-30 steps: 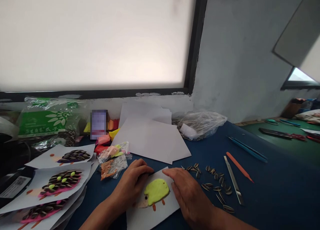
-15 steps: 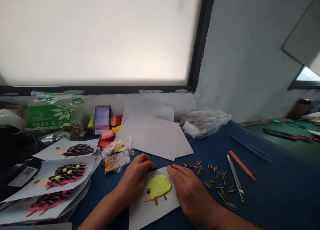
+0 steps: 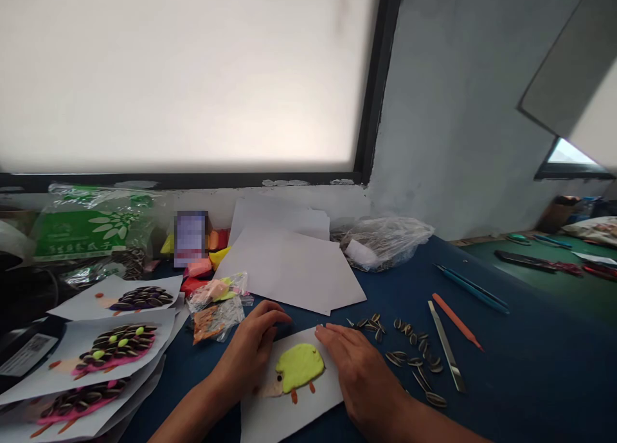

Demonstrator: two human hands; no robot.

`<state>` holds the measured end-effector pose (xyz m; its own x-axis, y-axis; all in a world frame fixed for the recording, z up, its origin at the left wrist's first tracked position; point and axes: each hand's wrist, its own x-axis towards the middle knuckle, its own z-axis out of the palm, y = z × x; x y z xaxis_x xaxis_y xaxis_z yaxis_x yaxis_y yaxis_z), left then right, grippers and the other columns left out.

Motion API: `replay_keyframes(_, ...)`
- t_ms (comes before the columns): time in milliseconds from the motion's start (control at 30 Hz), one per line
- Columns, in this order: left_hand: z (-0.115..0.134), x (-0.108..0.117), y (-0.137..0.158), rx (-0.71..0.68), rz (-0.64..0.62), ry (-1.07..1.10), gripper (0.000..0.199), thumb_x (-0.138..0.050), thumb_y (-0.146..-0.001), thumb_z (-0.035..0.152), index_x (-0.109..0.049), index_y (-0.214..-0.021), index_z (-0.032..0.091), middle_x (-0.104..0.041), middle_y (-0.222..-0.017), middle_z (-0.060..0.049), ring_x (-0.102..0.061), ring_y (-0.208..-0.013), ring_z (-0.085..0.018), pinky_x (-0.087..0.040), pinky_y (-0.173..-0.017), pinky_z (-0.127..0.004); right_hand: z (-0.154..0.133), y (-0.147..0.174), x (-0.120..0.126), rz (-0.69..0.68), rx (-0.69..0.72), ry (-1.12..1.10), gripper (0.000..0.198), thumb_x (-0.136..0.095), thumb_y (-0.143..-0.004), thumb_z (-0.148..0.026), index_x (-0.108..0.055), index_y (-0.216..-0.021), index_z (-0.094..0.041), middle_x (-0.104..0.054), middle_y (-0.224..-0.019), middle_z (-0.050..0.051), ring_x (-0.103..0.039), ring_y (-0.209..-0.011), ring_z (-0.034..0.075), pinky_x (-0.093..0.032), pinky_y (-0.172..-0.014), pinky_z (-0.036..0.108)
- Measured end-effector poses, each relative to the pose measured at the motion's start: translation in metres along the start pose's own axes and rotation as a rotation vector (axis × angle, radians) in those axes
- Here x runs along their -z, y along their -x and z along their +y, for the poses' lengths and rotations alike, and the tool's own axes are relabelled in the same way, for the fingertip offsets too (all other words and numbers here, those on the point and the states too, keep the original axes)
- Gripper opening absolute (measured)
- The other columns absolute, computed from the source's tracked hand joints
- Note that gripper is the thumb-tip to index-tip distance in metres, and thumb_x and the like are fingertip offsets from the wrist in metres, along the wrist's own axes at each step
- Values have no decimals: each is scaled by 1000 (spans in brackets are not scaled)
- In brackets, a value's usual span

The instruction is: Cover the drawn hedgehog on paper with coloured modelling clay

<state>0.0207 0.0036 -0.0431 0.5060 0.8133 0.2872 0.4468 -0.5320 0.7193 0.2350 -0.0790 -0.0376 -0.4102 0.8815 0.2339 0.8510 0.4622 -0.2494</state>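
Between my hands lies a white sheet of paper point(image 3: 270, 420) on the blue table. On it is a hedgehog shape of modelling clay point(image 3: 301, 367), with a yellow-green body, a pale snout, a black eye and two orange-brown legs. My left hand point(image 3: 253, 346) rests at the sheet's left edge, fingers curved loosely and partly hidden. My right hand point(image 3: 359, 372) lies along the right edge, fingers stretched out, their tips near the top corner. I see nothing held in either hand. Several striped sunflower seeds point(image 3: 409, 340) are scattered to the right of my right hand.
Finished hedgehog pictures point(image 3: 116, 346) are piled at the left. Small bags of clay point(image 3: 219, 311) and white sheets point(image 3: 289, 269) lie behind. A metal blade-like tool point(image 3: 446, 346), an orange tool point(image 3: 457, 321) and blue tweezers point(image 3: 472, 289) lie right. A plastic bag point(image 3: 385, 240) stands by the wall.
The whole view has shifted slightly, so things appear a little further left and lower. Both hands stay by the paper's edges, with hardly any change in their pose.
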Motion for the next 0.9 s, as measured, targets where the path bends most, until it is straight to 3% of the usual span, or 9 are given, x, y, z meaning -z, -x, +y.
replay_keyframes(267, 3, 3, -3, 75, -5, 9, 30, -38, -85, 19, -66, -94, 21, -61, -104, -7, -58, -78, -18, -48, -69, -30, -1, -1, 4, -42, -31, -3, 59, -35, -83, -6, -45, -141, -1, -53, -138, 22, -48, -131, 30, -41, -109, 49)
replay_keyframes(633, 4, 3, -3, 54, -28, 27, 29, -37, -87, 20, -65, -89, 19, -61, -104, -9, -60, -85, -20, -49, -72, -31, 0, -1, 3, -65, -106, 62, 63, -37, -80, -4, -43, -143, -1, -45, -145, 23, -40, -137, 33, -37, -110, 53)
replay_keyframes(900, 9, 3, -2, 65, -47, -2, 29, -40, -89, 30, -67, -88, 20, -61, -88, -7, -59, -76, -20, -47, -66, -30, 0, 1, 0, -2, -56, 9, 62, -39, -80, -7, -45, -141, -2, -55, -137, 21, -49, -129, 32, -41, -107, 52)
